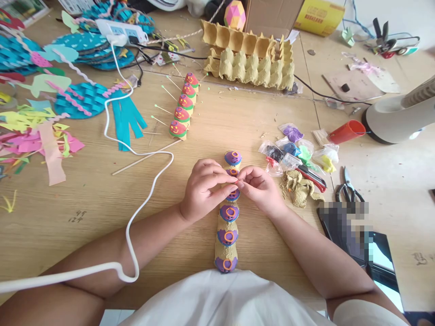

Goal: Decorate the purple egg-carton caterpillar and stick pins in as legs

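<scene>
A strip of egg carton cups (228, 225) lies lengthwise before me, its cups covered in purple with blue edges and orange rings. Over its upper part, my left hand (210, 185) and my right hand (256, 188) meet at the fingertips. Both pinch a tiny red piece (237, 182), which the fingers partly hide. Further off to the left lies a second strip (182, 108), with red and green cups, smiling faces and thin green-tipped sticks.
Bags of coloured clay (292, 150), a red cutter (311, 177), torn carton scraps (299, 189) and scissors (348, 188) lie right. A white cable (149, 192) crosses my left forearm. Egg cartons (251, 68) stand at the back; blue paper crafts (81, 100) lie left.
</scene>
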A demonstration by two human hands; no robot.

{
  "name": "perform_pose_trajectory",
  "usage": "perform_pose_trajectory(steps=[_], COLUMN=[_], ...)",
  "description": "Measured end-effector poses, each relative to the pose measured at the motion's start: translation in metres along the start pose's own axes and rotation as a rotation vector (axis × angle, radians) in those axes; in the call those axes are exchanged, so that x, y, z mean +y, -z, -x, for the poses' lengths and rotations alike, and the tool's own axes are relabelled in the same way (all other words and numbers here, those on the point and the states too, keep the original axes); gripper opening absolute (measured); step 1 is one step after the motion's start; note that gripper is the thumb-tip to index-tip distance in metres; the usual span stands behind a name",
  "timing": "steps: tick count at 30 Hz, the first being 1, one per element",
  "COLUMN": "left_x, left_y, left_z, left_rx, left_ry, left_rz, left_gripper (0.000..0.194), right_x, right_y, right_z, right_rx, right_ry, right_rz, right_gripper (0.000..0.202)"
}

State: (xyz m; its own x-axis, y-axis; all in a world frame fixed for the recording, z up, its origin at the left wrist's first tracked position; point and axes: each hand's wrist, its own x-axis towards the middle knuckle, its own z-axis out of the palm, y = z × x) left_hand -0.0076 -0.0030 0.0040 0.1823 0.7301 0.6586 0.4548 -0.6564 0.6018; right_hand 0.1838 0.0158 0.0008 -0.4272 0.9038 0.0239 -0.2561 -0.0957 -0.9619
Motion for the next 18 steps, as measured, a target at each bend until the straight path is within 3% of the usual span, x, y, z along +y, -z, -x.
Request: perform_pose_trajectory(steps=[14, 18], left_x=[-0.002, -0.0014], left_y=[-0.0034, -0.0032], left_z=[0.0011, 0.0015], left_rx=[-0.016, -0.051], left_ry=[0.177, 0.232], left_rz=[0.196, 0.262], left_gripper=[0.005, 0.005], right_x=[-0.0067, -0.0077], right_y=[-0.0025, -0.0007], right_z=[0.0081, 0.0063], right_rx=[0.062, 0.056], right_ry=[0.462, 0.549], right_rz=[0.661, 0.708], right_gripper=[0.009, 0.012])
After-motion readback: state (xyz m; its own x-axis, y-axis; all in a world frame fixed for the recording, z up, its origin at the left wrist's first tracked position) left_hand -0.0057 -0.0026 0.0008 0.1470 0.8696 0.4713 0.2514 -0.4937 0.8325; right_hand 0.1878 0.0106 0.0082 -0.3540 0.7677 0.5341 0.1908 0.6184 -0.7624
